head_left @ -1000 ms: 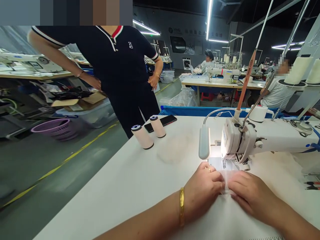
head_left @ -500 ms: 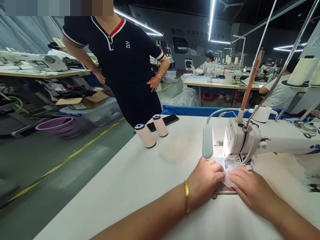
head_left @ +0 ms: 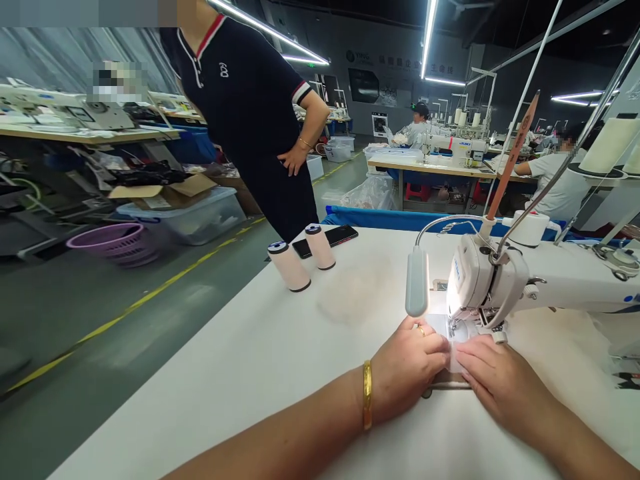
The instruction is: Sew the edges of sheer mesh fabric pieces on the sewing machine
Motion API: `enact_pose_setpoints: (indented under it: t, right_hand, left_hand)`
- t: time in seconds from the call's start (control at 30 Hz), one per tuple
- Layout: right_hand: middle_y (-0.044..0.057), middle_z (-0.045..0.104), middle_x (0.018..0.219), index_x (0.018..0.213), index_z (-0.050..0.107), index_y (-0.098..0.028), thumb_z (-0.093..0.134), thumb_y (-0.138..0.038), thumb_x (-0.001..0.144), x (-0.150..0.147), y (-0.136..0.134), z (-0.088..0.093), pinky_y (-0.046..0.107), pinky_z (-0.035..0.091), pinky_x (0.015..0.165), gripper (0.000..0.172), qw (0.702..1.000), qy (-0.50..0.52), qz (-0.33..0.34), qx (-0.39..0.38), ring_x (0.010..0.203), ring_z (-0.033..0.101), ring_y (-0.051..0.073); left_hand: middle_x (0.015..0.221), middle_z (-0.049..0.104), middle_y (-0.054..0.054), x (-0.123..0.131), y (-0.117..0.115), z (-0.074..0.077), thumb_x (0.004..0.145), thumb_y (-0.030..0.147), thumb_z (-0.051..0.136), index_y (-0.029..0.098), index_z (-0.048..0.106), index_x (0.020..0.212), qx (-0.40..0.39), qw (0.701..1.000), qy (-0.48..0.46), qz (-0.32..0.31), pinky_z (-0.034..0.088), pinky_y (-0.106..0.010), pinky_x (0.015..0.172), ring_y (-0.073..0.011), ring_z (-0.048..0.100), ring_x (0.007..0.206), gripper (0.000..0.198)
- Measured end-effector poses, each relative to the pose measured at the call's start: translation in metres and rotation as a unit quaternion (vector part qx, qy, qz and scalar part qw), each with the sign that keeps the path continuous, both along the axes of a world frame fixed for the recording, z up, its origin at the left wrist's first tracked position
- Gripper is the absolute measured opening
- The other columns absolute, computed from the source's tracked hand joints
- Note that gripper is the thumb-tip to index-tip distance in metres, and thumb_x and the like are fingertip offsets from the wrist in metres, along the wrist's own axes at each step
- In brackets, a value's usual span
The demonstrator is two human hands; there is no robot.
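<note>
A thin white piece of fabric (head_left: 454, 360) lies under the needle area of a white sewing machine (head_left: 483, 280). My left hand (head_left: 413, 357), with a gold ring and bracelet, pinches the fabric's left side with curled fingers. From the right, my right hand (head_left: 503, 380) closes on the same fabric, fingertips close to the left ones just in front of the presser foot. The undersides of both hands' fingers are hidden. A lit grey lamp (head_left: 417, 283) hangs just behind my left hand.
Two thread cones (head_left: 289, 267) and a black phone (head_left: 340, 238) are on the white table (head_left: 240, 373). An orange pencil (head_left: 515, 157) stands upright on the machine. A person in dark clothes (head_left: 255, 100) stands beyond the table's left edge. Sheer fabric (head_left: 555, 340) spreads at right.
The standing person has shifted left and turned, one hand still on the hip. My hands and the fabric have barely moved at the needle. The view has tilted slightly.
</note>
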State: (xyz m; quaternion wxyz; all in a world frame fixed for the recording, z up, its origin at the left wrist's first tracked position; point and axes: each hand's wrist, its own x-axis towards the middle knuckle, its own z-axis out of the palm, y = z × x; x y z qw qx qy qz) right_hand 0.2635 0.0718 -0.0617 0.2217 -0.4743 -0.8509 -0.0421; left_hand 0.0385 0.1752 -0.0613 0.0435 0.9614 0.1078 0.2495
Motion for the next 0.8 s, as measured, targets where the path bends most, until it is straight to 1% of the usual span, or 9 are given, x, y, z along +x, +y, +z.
enact_pose_setpoints:
  t: [0.07,0.2,0.27,0.43,0.53,0.63,0.8]
  right_hand:
    - [0.012,0.074,0.113,0.118,0.066,-0.017,0.045,-0.010,0.105,0.000,0.000,0.000,0.043,0.059,0.078,0.026,1.000,0.005,0.003,0.007,0.101,0.068,0.029]
    - [0.012,0.074,0.112,0.118,0.066,-0.018,0.045,-0.009,0.105,0.000,0.001,-0.001,0.041,0.058,0.075,0.026,1.000,0.012,0.003,0.020,0.099,0.068,0.029]
    - [0.012,0.075,0.112,0.120,0.066,-0.019,0.045,-0.009,0.105,0.000,0.002,-0.002,0.041,0.058,0.076,0.027,1.000,0.009,-0.002,0.020,0.099,0.068,0.029]
    - [0.013,0.075,0.113,0.123,0.065,-0.018,0.046,-0.008,0.104,0.001,0.005,-0.003,0.042,0.060,0.075,0.029,1.000,0.000,-0.014,0.018,0.102,0.069,0.030]
    - [0.012,0.075,0.113,0.121,0.066,-0.018,0.045,-0.009,0.104,0.001,0.007,-0.002,0.043,0.061,0.078,0.029,1.000,0.002,-0.021,0.020,0.101,0.069,0.030]
    - [0.013,0.075,0.114,0.119,0.067,-0.018,0.045,-0.010,0.103,0.001,0.008,-0.004,0.044,0.062,0.081,0.028,0.999,0.004,-0.036,0.018,0.105,0.069,0.031]
    - [0.013,0.075,0.121,0.126,0.065,-0.018,0.046,-0.012,0.103,0.002,0.010,-0.008,0.050,0.062,0.090,0.030,0.998,-0.010,-0.057,0.018,0.111,0.069,0.033]
  left_hand:
    - [0.103,0.077,-0.002,0.000,-0.001,0.001,0.087,0.005,0.061,0.021,0.071,0.099,-0.002,1.000,-0.002,-0.004,0.037,-0.041,0.094,-0.0199,0.063,0.086,0.022]
    - [0.100,0.079,-0.001,0.001,0.000,0.002,0.086,0.004,0.060,0.020,0.070,0.104,-0.009,1.000,-0.010,-0.011,0.036,-0.042,0.093,-0.0199,0.063,0.084,0.026]
    - [0.102,0.079,-0.002,0.001,0.000,0.002,0.087,0.005,0.060,0.020,0.070,0.105,-0.007,1.000,-0.013,-0.010,0.036,-0.043,0.093,-0.0200,0.064,0.085,0.025]
    - [0.104,0.080,-0.001,0.003,0.004,-0.001,0.091,0.006,0.059,0.020,0.072,0.102,0.003,1.000,-0.025,0.004,0.036,-0.043,0.090,-0.0193,0.065,0.085,0.021]
    - [0.104,0.080,-0.002,0.005,0.006,-0.003,0.094,0.008,0.057,0.020,0.072,0.100,0.004,1.000,-0.026,0.005,0.037,-0.042,0.088,-0.0196,0.065,0.085,0.020]
    - [0.103,0.080,-0.001,0.006,0.008,-0.004,0.097,0.009,0.054,0.020,0.073,0.099,0.000,0.999,-0.030,0.014,0.037,-0.042,0.088,-0.0195,0.066,0.086,0.022]
    - [0.101,0.080,0.000,0.009,0.011,-0.003,0.100,0.011,0.051,0.021,0.074,0.096,0.011,0.999,-0.031,0.022,0.038,-0.041,0.086,-0.0185,0.066,0.085,0.025]
